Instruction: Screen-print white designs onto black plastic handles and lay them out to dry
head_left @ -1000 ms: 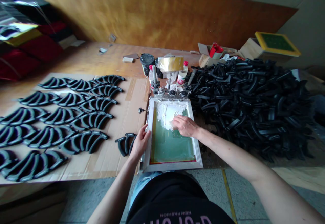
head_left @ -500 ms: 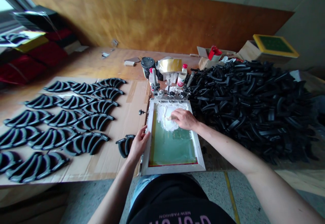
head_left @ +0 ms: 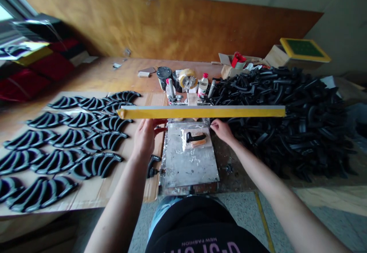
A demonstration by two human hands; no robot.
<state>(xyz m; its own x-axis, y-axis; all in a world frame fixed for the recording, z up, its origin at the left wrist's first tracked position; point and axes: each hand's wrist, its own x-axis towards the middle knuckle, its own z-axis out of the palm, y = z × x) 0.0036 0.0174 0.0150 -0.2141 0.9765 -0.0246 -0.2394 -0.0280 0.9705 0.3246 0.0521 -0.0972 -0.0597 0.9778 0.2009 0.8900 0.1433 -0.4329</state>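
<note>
A screen-printing frame (head_left: 203, 112) is raised and seen edge-on as a long yellow and grey bar. My left hand (head_left: 145, 138) grips it from below near its left end, its upper fingers partly hidden behind the bar. Under the frame lies a grey metal plate (head_left: 190, 165). One curved black plastic handle (head_left: 197, 136) rests there on a small tan holder (head_left: 197, 143). My right hand (head_left: 223, 130) is just right of the plate's far corner, below the frame, with fingers pinched together. What they hold, if anything, I cannot make out.
Rows of black handles (head_left: 65, 136) lie on cardboard (head_left: 140, 184) at left. A large heap of handles (head_left: 289, 126) covers the right side. Behind the frame stand a red-capped bottle (head_left: 203, 85), a dark tub (head_left: 164, 77) and a tape roll (head_left: 187, 79).
The frame has swung up from lying flat, uncovering the metal plate and the handle on it. My left hand has moved up with it; my right hand has left the white paste on the screen.
</note>
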